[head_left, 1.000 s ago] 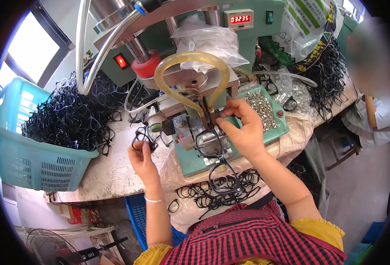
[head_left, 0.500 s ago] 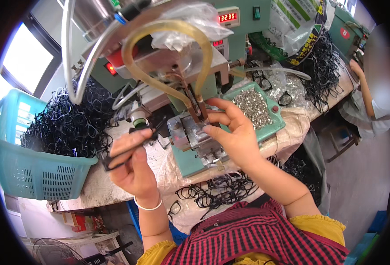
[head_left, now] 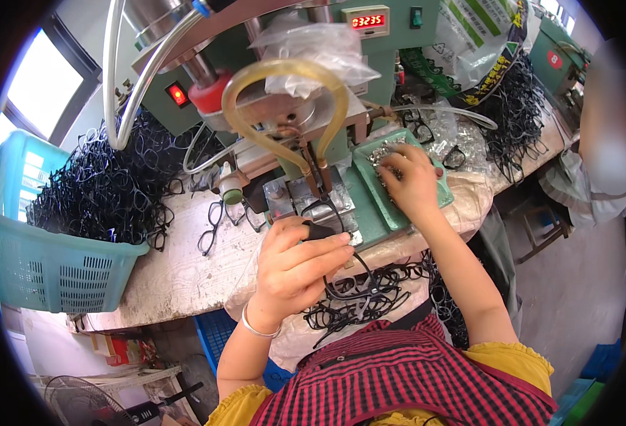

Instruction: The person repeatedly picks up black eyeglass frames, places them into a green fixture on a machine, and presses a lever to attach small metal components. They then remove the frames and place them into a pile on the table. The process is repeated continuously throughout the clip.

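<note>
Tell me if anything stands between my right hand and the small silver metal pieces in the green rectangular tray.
Nothing visible does: your right hand is already over the open green tray, down at the small silver metal pieces, though contact is hidden. Your left hand, at a black eyeglass frame, is off to the left.

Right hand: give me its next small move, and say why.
Probably pinch one piece from the metal bits and lift it: the right hand is at the green tray holding them, while the left hand holds black glasses.
</note>
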Action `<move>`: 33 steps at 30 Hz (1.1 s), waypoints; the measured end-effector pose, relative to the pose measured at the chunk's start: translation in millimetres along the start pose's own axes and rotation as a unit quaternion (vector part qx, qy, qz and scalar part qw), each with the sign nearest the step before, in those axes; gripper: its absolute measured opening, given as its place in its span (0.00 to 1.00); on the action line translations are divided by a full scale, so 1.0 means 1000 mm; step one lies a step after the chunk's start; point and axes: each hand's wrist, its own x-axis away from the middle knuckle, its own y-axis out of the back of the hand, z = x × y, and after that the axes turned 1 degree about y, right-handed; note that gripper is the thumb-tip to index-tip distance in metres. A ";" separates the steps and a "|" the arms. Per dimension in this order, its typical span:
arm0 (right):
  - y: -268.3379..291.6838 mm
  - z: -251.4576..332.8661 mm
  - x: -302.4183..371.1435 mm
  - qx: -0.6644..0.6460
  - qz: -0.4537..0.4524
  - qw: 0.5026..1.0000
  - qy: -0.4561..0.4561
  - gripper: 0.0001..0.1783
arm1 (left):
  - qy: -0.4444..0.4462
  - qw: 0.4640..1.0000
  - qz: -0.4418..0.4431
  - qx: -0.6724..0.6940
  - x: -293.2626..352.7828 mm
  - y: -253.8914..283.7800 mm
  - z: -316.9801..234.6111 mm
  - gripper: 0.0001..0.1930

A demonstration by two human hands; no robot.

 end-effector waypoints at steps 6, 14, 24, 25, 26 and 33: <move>-0.020 -0.004 -0.002 0.111 0.044 0.992 0.027 0.04 | 0.070 0.995 -0.017 -0.071 0.033 0.014 -0.029 0.15; 0.013 -0.017 0.025 -0.330 -0.125 0.874 -0.334 0.11 | 0.298 0.898 -0.025 -0.324 0.100 0.099 0.051 0.08; 0.008 0.014 0.000 -0.323 -0.006 0.914 -0.248 0.09 | 0.455 0.873 -0.104 -0.140 0.152 0.074 0.158 0.09; 0.011 0.010 0.001 -0.303 -0.001 0.921 -0.244 0.09 | 0.460 0.874 -0.109 -0.111 0.128 0.079 0.152 0.10; 0.013 0.009 0.002 -0.285 0.003 0.928 -0.240 0.08 | 0.465 0.874 -0.114 -0.084 0.109 0.084 0.146 0.10; 0.060 -0.005 0.054 -0.227 -0.026 0.936 -0.269 0.07 | 0.474 0.753 -0.359 0.283 0.158 0.069 0.126 0.10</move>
